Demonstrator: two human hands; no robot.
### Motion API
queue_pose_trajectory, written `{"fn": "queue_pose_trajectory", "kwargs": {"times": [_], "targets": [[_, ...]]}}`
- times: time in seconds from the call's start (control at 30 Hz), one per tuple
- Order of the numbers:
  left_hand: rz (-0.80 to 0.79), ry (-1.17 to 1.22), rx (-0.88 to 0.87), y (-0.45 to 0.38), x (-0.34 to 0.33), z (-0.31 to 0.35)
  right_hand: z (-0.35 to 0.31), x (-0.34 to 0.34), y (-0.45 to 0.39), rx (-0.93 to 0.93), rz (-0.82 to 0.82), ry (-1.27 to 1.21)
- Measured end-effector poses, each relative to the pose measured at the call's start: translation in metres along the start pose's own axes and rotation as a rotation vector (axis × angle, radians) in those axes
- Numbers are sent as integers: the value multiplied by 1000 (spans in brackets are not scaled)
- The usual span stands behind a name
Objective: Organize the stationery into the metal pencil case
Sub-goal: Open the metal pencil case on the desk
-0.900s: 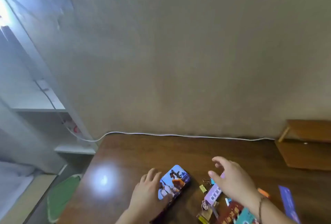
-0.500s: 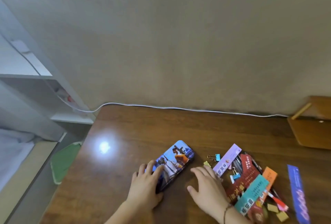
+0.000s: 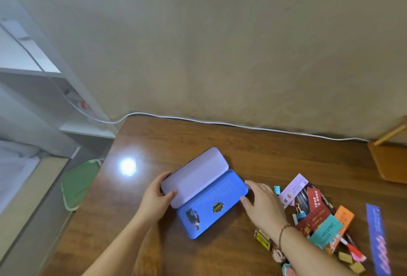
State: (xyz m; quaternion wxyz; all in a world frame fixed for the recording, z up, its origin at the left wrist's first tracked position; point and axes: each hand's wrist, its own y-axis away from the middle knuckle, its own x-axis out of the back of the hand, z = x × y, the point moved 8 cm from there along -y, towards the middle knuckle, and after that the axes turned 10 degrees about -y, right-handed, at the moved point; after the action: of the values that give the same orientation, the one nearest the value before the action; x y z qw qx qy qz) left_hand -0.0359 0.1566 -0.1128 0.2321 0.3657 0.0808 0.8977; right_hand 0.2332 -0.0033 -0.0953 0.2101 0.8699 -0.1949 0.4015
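The metal pencil case (image 3: pixel 211 205) lies open on the brown table (image 3: pixel 264 154), its blue tray holding nothing but printed pictures on its floor. Its pale lilac lid (image 3: pixel 196 176) is folded back to the left. My left hand (image 3: pixel 157 198) grips the lid's near-left end, thumb on the inner face. My right hand (image 3: pixel 263 203) touches the tray's right end with fingers spread. Right of it lies a heap of stationery (image 3: pixel 317 216): bookmarks, pens, binder clips and small erasers. A blue ruler (image 3: pixel 377 240) lies apart at the far right.
A white cable (image 3: pixel 242 124) runs along the table's back edge against the wall. A wooden stand (image 3: pixel 389 161) sits at the back right. White shelves (image 3: pixel 33 73) and a green stool (image 3: pixel 77 183) stand left of the table. A bright light reflection (image 3: pixel 128 166) shows on the tabletop.
The case was closed with its picture lid up; now it lies open, lid folded left. My left hand moved onto the lid and my right hand onto the tray's end.
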Motion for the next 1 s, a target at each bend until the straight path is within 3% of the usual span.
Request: {"fn": "queue_pose_trajectory", "kwargs": {"times": [0.2, 0.37, 0.5, 0.83, 1.0], "targets": [[130, -136, -95, -6, -10, 4, 0, 4, 4, -44, 62, 146], [221, -444, -289, 10, -12, 19, -10, 5, -7, -73, 86, 263], [59, -653, -446, 21, -32, 36, -16, 3, -14, -85, 83, 323], [93, -913, -430, 6, -30, 65, -37, 3, -26, -3, 9, 489], [217, -920, -429, 1, -28, 82, -43, 16, -33, -8, 53, 423]]}}
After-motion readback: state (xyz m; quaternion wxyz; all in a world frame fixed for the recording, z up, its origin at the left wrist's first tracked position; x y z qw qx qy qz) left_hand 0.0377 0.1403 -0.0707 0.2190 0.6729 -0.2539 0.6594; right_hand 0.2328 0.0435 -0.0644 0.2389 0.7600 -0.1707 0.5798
